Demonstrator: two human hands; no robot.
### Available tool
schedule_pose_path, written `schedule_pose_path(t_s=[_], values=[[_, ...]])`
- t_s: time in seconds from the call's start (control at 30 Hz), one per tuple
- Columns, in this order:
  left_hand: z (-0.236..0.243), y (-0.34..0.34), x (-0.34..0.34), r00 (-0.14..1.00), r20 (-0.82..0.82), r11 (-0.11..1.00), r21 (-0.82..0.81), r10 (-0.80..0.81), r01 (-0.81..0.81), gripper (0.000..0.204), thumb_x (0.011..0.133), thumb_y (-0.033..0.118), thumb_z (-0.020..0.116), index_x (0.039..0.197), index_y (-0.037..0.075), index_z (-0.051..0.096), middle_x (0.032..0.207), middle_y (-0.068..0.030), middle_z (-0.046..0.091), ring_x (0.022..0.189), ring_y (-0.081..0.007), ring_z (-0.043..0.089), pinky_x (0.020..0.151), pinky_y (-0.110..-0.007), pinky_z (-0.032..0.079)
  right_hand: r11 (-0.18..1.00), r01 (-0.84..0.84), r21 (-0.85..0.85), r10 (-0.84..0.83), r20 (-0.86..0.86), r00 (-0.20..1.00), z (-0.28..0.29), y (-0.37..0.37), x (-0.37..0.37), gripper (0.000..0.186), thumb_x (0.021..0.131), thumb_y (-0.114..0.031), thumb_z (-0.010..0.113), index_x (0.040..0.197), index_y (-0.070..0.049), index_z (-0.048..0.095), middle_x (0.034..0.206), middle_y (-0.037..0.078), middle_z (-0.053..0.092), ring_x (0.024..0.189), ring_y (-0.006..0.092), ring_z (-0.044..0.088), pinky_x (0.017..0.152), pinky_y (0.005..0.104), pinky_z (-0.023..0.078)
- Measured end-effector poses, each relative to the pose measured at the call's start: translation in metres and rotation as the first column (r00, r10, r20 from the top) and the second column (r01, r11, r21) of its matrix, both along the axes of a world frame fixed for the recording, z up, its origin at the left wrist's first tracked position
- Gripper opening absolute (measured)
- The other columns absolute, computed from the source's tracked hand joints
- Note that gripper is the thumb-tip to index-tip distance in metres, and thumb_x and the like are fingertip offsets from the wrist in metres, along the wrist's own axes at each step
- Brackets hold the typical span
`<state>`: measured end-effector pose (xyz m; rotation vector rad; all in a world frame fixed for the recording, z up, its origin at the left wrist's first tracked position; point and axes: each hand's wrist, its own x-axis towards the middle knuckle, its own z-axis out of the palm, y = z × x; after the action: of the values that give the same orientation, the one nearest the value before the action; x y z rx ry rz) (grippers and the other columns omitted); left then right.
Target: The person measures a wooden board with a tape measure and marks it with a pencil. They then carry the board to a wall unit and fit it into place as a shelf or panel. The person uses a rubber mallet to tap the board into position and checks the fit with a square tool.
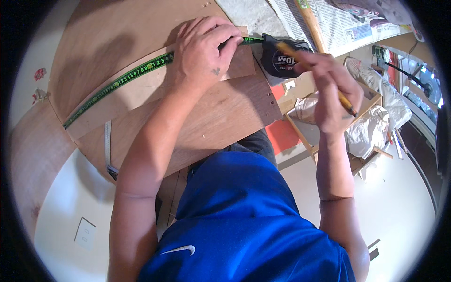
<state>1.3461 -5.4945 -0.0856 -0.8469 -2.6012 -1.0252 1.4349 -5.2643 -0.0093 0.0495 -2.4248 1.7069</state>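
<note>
A green-and-black tape measure blade [127, 76] stretches over a thin wooden board [117, 103] from its far left corner toward the right. My left hand [202, 54] rests on the board with curled fingers, gripping the blade near its right end. The black tape measure case [282, 63] sits just right of that hand, at the board's edge. Over the case, my right hand [336, 89] holds a yellow-orange pencil [346, 102] slantwise; this hand is slightly blurred.
A metal ruler-like tool [109, 145] lies at the board's left, partly behind my left forearm. Newspaper [300, 28] with a wooden handle [311, 26] on it lies at the far right. Beside me stands an open wooden drawer frame [300, 134] with plastic bags [369, 131].
</note>
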Motion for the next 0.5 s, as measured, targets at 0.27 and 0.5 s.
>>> schedule_pose_path(t_s=[0.27, 0.5], values=[[0.002, -0.001, 0.005, 0.999, -0.05, 1.0, 0.019, 0.005, -0.004, 0.013, 0.082, 0.019, 0.077, 0.091, 0.012, 0.072, 0.099, -0.003, 0.07, 0.094, -0.0286, 0.066, 0.088, -0.043, 0.048, 0.783, -0.02, 0.621, 0.119, -0.118, 0.986, -0.015, -0.001, -0.013, 0.057, 0.082, -0.043, 0.082, 0.124, -0.007, 0.066, 0.12, 0.02, 0.067, 0.111, 0.0394, 0.063, 0.1, 0.0464, 0.047], [0.014, -0.018, 0.014, 0.998, 0.021, 0.992, -0.11, 0.055, -0.053, 0.017, 0.085, 0.022, 0.076, 0.096, 0.011, 0.071, 0.115, -0.0053, 0.061, 0.113, -0.0278, 0.057, 0.097, -0.045, 0.045, 0.659, -0.106, 0.745, 0.191, -0.029, 0.981, -0.033, -0.019, -0.014, 0.089, 0.071, -0.06, 0.083, 0.137, -0.005, 0.055, 0.131, 0.021, 0.054, 0.119, 0.0424, 0.054, 0.102, 0.0505, 0.044]])
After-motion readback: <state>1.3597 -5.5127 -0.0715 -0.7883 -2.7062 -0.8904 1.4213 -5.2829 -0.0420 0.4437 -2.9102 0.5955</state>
